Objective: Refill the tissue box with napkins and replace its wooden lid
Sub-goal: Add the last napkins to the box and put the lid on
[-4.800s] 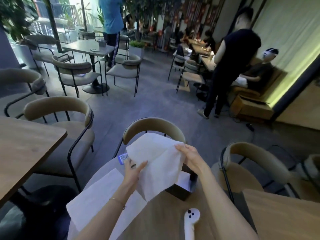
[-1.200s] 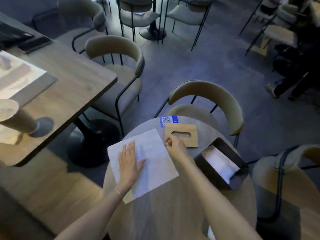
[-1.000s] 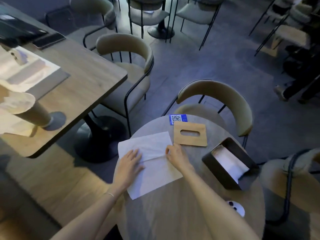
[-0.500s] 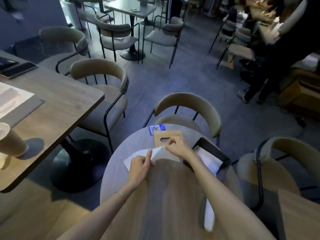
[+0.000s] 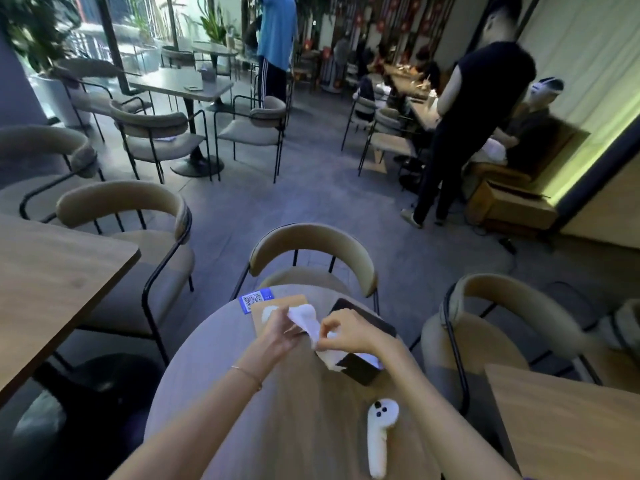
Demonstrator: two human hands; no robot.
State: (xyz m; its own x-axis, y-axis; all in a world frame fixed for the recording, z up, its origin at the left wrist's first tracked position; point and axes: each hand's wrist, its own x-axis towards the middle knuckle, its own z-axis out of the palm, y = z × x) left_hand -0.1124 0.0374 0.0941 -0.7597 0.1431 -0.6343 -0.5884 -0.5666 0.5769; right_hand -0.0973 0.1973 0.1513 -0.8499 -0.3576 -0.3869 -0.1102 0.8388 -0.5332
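Low in the middle of the frame, both hands are working a white napkin (image 5: 308, 322) above a round wooden table (image 5: 284, 420). The left hand (image 5: 277, 336) has its fingers closed on the napkin's upper left end, and the right hand (image 5: 346, 332) pinches the paper just to the right of it, so the napkin hangs crumpled between the two, its lower part trailing down to the near left corner of the box.

The dark tissue box (image 5: 363, 344) sits open on the table, just right of centre and partly under the right hand. White paper shows inside it near the lower right corner. The wooden lid (image 5: 263, 315) lies flat on the table to the left of the box, apart from it, with its slot showing pale; the left hand covers part of it. A small blue card with a square code (image 5: 255, 299) lies at the lid's upper left corner, by the table's far edge.

Toward the bottom of the frame, right of centre, a white handheld controller (image 5: 379, 436) lies on the table. A chair with a curved tan back (image 5: 311, 247) stands just beyond the table, in the middle of the frame.
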